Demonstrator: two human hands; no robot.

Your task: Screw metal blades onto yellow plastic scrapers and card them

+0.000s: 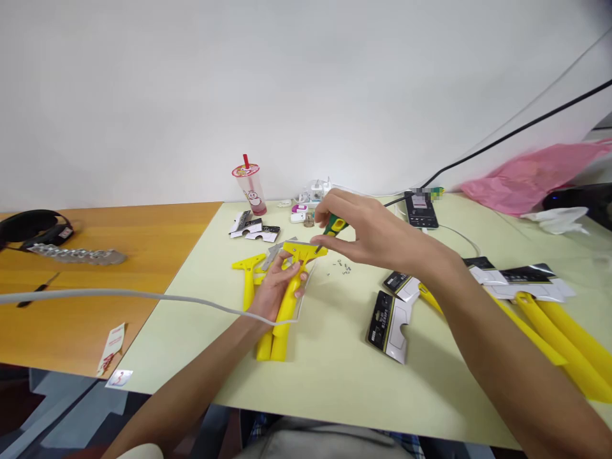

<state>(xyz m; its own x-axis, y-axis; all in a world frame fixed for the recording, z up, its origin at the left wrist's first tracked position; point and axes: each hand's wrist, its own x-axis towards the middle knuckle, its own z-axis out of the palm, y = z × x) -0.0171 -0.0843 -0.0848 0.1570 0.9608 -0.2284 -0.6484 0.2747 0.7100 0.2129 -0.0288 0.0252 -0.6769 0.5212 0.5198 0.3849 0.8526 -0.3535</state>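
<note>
My left hand (275, 288) is wrapped round the handle of a yellow scraper (288, 299), whose wide head points up and away from me. Between the fingers of my right hand (351, 226) is a green and yellow screwdriver (333, 225), its tip at the right end of the scraper's head. More yellow scrapers (248, 271) lie beneath and beside my left hand, partly hidden by it. Flat grey pieces (273, 252) show behind the held scraper. Several small screws (345, 268) are scattered on the table to the right of it.
Black-and-white cardboard packages (389, 325) and long yellow handles (549, 331) lie at the right. A drink cup (251, 188), chargers (315, 190) and a phone (421, 210) stand or lie along the wall. A grey cable (191, 298) crosses in front of my left forearm. Headphones (36, 228) rest far left.
</note>
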